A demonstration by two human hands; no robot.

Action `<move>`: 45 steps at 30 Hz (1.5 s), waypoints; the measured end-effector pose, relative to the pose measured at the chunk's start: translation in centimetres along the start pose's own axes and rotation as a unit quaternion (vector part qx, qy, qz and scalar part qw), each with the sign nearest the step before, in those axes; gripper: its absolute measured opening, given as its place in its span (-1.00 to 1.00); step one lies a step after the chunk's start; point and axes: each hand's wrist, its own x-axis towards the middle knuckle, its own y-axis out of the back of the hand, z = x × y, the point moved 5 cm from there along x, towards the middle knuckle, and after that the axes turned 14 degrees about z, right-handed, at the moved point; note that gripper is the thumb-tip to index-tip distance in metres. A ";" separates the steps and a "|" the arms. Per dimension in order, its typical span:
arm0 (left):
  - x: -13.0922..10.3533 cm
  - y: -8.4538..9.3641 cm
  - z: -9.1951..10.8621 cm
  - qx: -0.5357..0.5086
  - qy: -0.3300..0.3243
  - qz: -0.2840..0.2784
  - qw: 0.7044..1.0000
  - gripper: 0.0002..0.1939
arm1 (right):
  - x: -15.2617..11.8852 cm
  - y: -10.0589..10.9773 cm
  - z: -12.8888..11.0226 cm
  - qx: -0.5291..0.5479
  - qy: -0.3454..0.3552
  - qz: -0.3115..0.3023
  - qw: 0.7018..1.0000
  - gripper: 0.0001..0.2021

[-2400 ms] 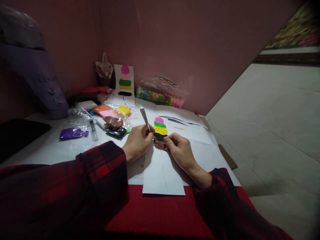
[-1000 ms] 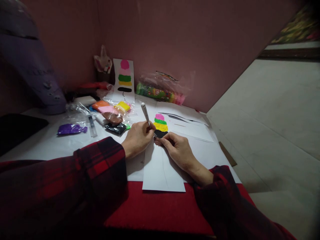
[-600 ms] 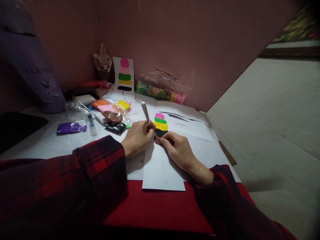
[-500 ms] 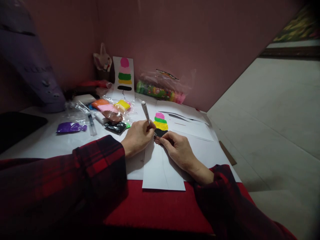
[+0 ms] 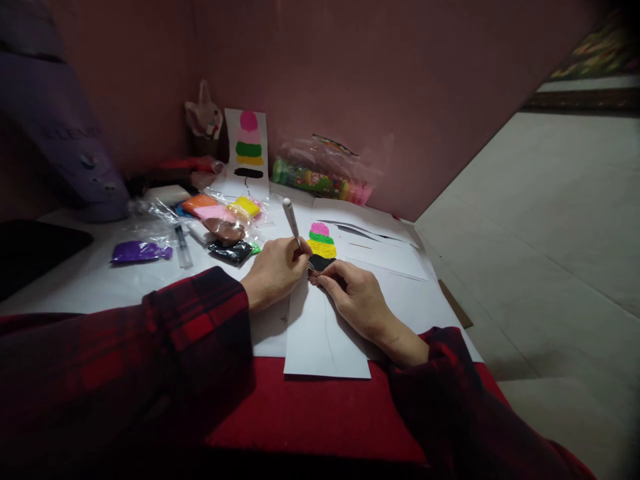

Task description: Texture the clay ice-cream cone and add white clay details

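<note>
A white pen-shaped tool (image 5: 290, 219) with thin metal prongs at its tip is pinched in my left hand (image 5: 275, 272), its prongs down at the brown clay (image 5: 314, 277). My right hand (image 5: 357, 297) has thumb and forefinger closed on the right side of that clay. The clay lies on a white paper strip (image 5: 320, 340), just below black clay (image 5: 323, 263). Further up the strip come textured bands of yellow clay (image 5: 321, 249) and green clay (image 5: 321, 237), topped by pink clay (image 5: 320, 229). A thin drawn line runs down the strip's lower part.
Left lie clay packets: purple (image 5: 141, 252), black (image 5: 231, 251), yellow (image 5: 247, 205); beside them, a clear-barrelled tool (image 5: 183, 248). A card with coloured bands (image 5: 249, 143) leans at the back, near a bagged colourful tube (image 5: 320, 181). A purple bottle (image 5: 90, 147) stands far left.
Both hands keep nearly the same place, the pronged tool still at the brown clay. The whole view has shifted very slightly; nothing was taken up or let go.
</note>
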 end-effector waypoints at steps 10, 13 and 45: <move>-0.1 0.0 0.1 0.011 -0.016 -0.005 1.000 -0.81 | -0.1 0.1 -0.4 -0.023 0.022 -0.004 0.999 -0.91; -0.1 0.0 0.1 0.021 -0.024 -0.007 0.999 -0.81 | 0.0 0.1 -0.4 -0.027 0.029 -0.003 0.999 -0.91; 0.0 0.2 0.0 -0.026 -0.007 0.008 1.000 -0.86 | -0.2 0.0 -0.4 -0.012 0.008 -0.014 1.000 -0.93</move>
